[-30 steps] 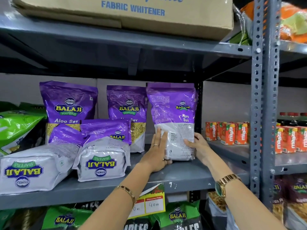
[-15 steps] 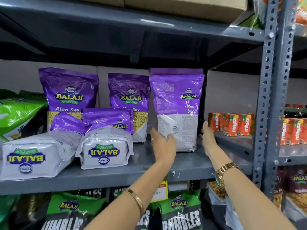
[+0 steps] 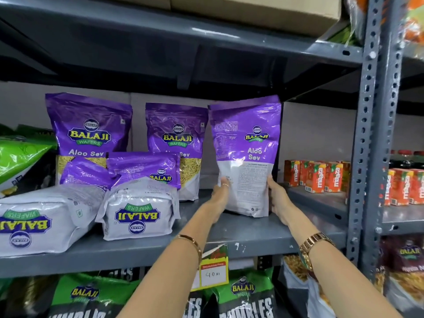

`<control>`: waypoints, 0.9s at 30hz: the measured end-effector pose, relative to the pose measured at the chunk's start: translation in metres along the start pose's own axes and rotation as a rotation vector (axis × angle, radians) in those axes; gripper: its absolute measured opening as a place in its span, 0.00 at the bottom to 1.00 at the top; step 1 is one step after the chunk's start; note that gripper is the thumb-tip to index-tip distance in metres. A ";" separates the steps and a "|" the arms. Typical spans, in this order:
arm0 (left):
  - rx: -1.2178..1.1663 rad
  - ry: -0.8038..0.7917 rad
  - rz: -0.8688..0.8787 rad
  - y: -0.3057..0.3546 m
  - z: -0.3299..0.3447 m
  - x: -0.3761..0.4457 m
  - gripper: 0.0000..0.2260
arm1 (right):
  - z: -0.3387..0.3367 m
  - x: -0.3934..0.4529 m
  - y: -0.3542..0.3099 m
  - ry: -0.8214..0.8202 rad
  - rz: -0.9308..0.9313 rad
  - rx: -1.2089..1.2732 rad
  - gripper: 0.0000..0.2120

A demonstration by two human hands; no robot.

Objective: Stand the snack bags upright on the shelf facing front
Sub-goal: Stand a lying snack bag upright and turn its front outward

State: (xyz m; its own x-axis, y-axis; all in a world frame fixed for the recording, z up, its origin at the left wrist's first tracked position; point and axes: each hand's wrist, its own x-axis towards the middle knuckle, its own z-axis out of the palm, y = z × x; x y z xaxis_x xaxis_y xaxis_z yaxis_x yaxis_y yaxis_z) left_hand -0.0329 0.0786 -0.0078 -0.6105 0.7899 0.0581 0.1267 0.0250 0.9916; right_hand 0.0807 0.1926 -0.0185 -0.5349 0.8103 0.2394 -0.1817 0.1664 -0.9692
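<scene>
At the far left of the grey shelf (image 3: pixel 252 235), at about nine o'clock in the view, a purple-and-white bag (image 3: pixel 43 216) is seen lying on its side with its logo upside down; it has not been stood up. Just to its right, a second toppled bag (image 3: pixel 140 200) lies with its base turned toward the front edge, its logo likewise inverted. Both are judged to be work still left.

Behind them, toward ten and eleven o'clock, two Aloo Sev bags are already upright and facing front: the left standing bag (image 3: pixel 88 131) and the middle standing bag (image 3: pixel 176 143) (its lower part is partly hidden by the toppled one in front).

At about one o'clock, a third bag (image 3: pixel 246 157) is held upright, its base at or just above the shelf; contact cannot be told. Fine print fills its lower white panel, so the back appears to be shown, and turning is probably still needed. The left hand (image 3: pixel 220 193) is pressed against its lower left edge, fingers curled onto it, and the right hand (image 3: pixel 276 198) is clasped on its lower right edge.

Roughly two of five bags are judged finished.
</scene>
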 end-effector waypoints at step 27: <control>0.197 -0.118 0.493 -0.019 -0.017 -0.005 0.45 | 0.006 -0.011 -0.006 -0.147 -0.016 -0.120 0.16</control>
State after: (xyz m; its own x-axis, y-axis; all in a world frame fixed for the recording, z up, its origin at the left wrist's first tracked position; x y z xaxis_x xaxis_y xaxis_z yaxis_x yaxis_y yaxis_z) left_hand -0.0458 0.0639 -0.0249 -0.3510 0.8002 0.4863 0.5266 -0.2607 0.8092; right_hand 0.0822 0.1793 -0.0153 -0.6494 0.7174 0.2523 -0.0961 0.2517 -0.9630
